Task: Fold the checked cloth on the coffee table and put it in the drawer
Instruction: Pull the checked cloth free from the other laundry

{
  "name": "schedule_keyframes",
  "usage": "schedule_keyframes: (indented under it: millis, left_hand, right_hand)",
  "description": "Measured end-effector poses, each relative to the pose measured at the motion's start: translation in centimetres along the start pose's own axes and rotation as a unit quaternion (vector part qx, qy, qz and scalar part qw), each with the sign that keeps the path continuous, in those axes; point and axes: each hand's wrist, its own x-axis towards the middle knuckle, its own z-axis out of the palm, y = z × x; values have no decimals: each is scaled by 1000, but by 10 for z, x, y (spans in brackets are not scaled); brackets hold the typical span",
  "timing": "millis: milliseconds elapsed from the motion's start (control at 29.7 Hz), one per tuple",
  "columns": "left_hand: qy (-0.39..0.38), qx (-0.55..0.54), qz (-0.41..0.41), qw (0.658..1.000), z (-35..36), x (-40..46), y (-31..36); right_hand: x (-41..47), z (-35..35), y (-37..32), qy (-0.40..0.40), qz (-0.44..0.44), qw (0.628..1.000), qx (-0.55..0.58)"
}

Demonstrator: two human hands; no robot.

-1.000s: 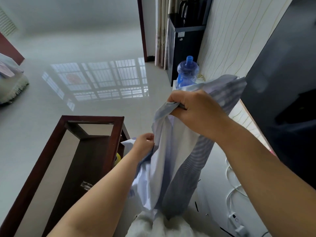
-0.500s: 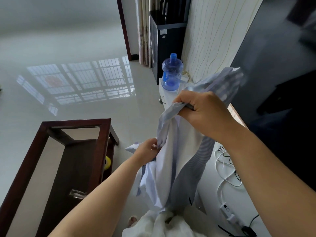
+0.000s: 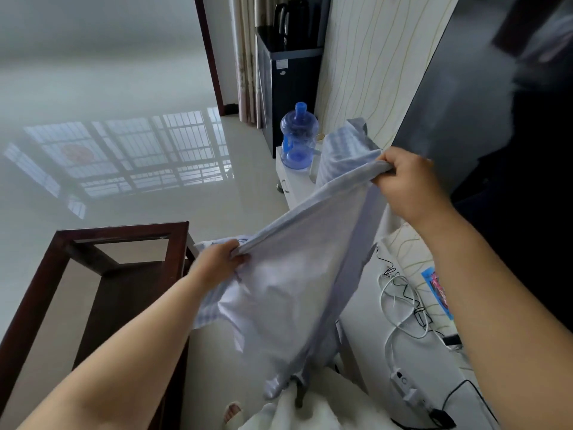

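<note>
The checked cloth [image 3: 294,274], pale blue and white, hangs in the air in front of me, stretched along its top edge. My left hand [image 3: 218,263] pinches the lower left end of that edge. My right hand [image 3: 409,181] grips the upper right end, higher and farther out. The cloth's loose part drapes down toward my lap. The dark wooden coffee table [image 3: 102,274] stands at lower left, just left of my left hand. No drawer shows clearly.
A white low cabinet [image 3: 406,346] on the right carries white cables [image 3: 400,308] and a power strip. A blue water bottle [image 3: 298,136] stands on its far end. A black screen [image 3: 483,97] fills the right wall. Glossy floor lies ahead.
My hands have pulled apart: the right moved out to the right, the left stayed low, and the bunched cloth now stretches taut between them. The view shifted slightly.
</note>
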Motion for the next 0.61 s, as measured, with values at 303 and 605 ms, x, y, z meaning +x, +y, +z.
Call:
schedule_keyframes:
  millis: [303, 605]
  left_hand:
    - [107, 68, -45, 991, -115, -6, 14]
    - [90, -104, -179, 974, -129, -23, 2]
  right_hand:
    - [26, 67, 51, -109, 159, 971, -142]
    - [4, 96, -6, -81, 112, 982, 130]
